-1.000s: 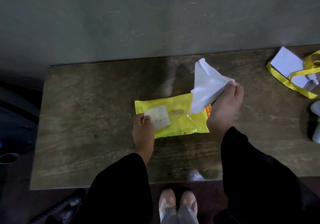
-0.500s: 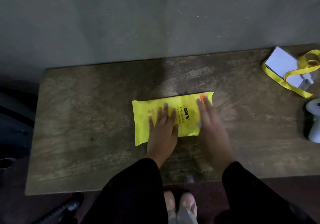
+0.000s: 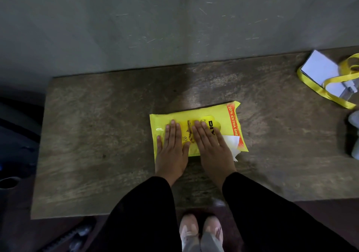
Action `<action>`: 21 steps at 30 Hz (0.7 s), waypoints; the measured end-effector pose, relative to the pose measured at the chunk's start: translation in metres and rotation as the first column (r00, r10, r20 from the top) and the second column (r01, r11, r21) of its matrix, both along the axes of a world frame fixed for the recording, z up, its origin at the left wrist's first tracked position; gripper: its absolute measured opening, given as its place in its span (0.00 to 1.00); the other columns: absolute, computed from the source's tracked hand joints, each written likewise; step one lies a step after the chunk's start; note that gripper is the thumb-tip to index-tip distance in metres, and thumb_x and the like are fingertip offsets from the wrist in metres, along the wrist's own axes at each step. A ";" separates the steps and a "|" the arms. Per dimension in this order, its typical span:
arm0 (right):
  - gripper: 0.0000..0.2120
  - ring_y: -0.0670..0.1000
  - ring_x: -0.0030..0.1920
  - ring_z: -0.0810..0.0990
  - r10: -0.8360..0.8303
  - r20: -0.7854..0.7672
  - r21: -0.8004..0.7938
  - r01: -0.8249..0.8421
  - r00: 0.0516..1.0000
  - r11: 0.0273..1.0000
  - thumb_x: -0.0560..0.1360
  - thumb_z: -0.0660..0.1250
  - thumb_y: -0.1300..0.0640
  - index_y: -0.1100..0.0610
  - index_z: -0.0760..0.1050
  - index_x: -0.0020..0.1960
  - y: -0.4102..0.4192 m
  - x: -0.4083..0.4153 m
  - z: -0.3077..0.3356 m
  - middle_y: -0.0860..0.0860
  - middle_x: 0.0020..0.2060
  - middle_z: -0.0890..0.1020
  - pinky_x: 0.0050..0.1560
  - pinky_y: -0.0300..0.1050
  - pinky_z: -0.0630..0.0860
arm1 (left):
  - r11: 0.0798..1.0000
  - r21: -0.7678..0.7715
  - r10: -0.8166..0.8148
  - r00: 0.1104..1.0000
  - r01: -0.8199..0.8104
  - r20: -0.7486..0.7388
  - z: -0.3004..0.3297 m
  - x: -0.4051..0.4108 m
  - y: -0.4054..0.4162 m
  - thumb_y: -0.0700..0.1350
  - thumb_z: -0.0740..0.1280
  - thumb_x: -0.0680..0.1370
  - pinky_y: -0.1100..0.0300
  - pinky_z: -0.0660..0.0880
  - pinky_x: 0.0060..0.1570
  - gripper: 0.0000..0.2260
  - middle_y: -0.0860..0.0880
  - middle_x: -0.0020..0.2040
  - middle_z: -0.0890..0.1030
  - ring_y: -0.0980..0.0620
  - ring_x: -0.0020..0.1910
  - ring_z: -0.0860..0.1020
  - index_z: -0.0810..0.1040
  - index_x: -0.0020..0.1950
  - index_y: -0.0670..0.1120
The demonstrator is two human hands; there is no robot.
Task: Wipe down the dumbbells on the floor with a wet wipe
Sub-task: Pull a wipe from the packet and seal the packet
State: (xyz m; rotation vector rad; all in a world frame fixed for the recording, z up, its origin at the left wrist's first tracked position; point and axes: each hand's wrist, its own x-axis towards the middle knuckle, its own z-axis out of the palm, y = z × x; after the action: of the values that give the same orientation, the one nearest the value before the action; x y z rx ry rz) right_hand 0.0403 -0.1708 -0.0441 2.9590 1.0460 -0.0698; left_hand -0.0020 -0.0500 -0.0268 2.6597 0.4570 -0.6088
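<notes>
A: Nearest to us, we are seeing our shoes (image 3: 201, 232) poking out just past the table's (image 3: 87, 144) near edge, and both black sleeves (image 3: 147, 212) reaching over that edge.

B: We are laying the left hand (image 3: 172, 152) flat on the yellow wipe packet (image 3: 229, 123), fingers straight and together, gripping nothing.

A: And we are pressing the right hand (image 3: 211, 150) flat beside it, fingers straight too. A white wipe (image 3: 232, 144) is sticking out from under that hand, over the packet's near right corner; we cannot tell whether the thumb is pinching it.

B: The packet is lying around the middle of the table, slightly tilted.

A: Farther off, at the far right corner, a white card (image 3: 320, 70) is lying with a yellow ribbon (image 3: 318, 90) looped around it, against the grey wall (image 3: 174, 18).

B: We are not seeing any dumbbells here.
</notes>
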 end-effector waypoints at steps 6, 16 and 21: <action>0.27 0.53 0.70 0.60 -0.120 0.087 -0.007 0.121 0.989 0.993 0.71 0.48 0.62 0.62 0.59 0.71 -0.012 -0.007 -0.006 0.56 0.70 0.69 0.72 0.51 0.44 | 1.000 -0.003 -0.001 1.000 0.001 -0.004 -0.002 -0.001 0.001 0.65 0.25 0.67 0.55 0.31 0.67 0.34 0.53 0.68 0.26 0.55 0.68 0.28 0.27 0.67 0.47; 0.28 0.54 0.71 0.63 -0.276 0.083 -0.002 0.277 0.958 0.961 0.72 0.47 0.62 0.63 0.64 0.71 -0.012 -0.015 -0.005 0.57 0.70 0.68 0.72 0.52 0.46 | 1.000 0.002 -0.001 0.999 0.001 0.037 -0.003 -0.004 -0.001 0.61 0.28 0.66 0.54 0.31 0.67 0.33 0.52 0.69 0.27 0.54 0.69 0.28 0.27 0.68 0.47; 0.28 0.58 0.69 0.69 -0.318 0.001 -0.015 0.318 0.948 0.948 0.71 0.47 0.63 0.65 0.66 0.69 -0.010 -0.015 -0.008 0.60 0.69 0.70 0.71 0.50 0.44 | 0.993 0.116 -0.025 0.992 0.011 0.121 -0.008 -0.007 -0.002 0.54 0.50 0.76 0.44 0.58 0.63 0.30 0.41 0.73 0.65 0.46 0.71 0.61 0.59 0.73 0.37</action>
State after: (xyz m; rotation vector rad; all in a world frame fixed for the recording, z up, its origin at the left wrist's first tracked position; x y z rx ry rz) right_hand 0.0253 -0.1804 -0.0521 3.0826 0.5539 -0.0800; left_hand -0.0091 -0.0521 -0.0347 2.7941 0.4454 -0.4334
